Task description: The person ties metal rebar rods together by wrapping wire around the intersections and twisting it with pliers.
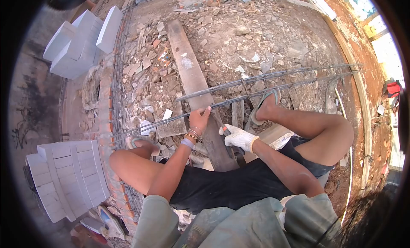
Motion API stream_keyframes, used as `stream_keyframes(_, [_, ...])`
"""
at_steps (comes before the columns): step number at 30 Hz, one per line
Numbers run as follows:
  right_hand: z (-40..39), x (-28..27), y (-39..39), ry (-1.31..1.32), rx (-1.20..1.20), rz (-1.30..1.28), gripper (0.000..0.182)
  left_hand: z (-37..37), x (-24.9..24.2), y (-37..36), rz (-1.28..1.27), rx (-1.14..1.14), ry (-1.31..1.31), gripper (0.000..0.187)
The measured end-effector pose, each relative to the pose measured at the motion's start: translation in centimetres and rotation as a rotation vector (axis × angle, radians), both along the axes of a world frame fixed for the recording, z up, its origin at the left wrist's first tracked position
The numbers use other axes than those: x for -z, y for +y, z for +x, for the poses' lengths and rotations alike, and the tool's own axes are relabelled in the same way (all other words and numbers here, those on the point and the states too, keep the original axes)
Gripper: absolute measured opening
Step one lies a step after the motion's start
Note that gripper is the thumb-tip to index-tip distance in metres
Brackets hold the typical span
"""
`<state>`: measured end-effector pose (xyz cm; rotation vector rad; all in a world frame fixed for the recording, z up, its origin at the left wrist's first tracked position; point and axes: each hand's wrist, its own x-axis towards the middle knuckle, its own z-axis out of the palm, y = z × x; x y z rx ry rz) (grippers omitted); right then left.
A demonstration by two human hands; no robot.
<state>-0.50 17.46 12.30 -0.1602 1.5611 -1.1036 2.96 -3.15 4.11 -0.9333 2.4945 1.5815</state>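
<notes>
Item: dark shorts (222,184), nearest my view. 
Item: right hand (241,139), gloved, fingers clamped around the handle of a hand tool (227,129), whose far end reaches the steel bars (230,101). 
Item: left hand (198,121), bare, fingertips drawn close at those bars; whether they pinch one, I cannot tell. 
Item: plank (188,68), passing beneath the bars. 
Item: rubble (230,39), beyond. 
Handling note, my judgement: steady the bars with the left hand, fingertips clear of the tool's working end; keep the right wrist firm, the tool seated squarely, and force gradual.
</notes>
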Motion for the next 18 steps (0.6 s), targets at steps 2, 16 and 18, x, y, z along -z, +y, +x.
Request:
stream_keyframes(2, [0.0,-0.2,0.1,0.008,-0.013,0.008,0.035,0.1,0.2,0.1,0.138,-0.081,0.011,0.038])
stream_keyframes(16, [4.6,-1.6,-0.7,0.824,-0.529,0.381,0.04,0.1,1.2,-0.2,0.349,0.01,-0.002,0.025])
stream_keyframes(18, [4.0,-1.8,-1.5,0.866,-0.362,0.354,0.041,0.2,1.6,0.3,0.432,-0.012,0.0,0.027])
